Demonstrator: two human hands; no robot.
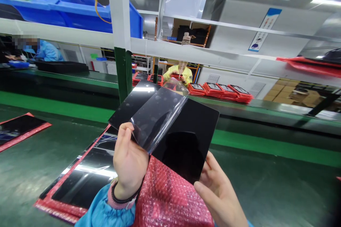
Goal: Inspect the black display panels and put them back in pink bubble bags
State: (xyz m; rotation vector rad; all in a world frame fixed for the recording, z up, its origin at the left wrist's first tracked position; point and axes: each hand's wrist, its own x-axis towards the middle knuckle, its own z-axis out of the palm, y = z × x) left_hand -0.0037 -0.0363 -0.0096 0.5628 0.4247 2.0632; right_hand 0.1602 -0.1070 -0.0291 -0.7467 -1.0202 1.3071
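Observation:
A glossy black glass panel [194, 124], like a tablet screen, is held tilted up in front of me. My right hand [220, 191] grips it at its lower right corner, thumb on the near edge and fingers behind. A clear protective film [158, 115] is folded back over the panel's left half, with a curled bend across the middle. My left hand [130, 163] pinches the film's near left corner between thumb and fingers. Below the panel is a red bubble-wrap bag [170, 195]. More dark panels [87, 175] lie on red bubble wrap at the left.
Another panel [21, 127] rests on the green table [266, 191] at far left. Behind runs a conveyor ledge with stacks of red-wrapped panels [213, 90]. A green-and-white post [121, 42] stands ahead; blue bins [74, 14] sit above. Co-workers in yellow [173, 71] and blue [50, 51] are beyond.

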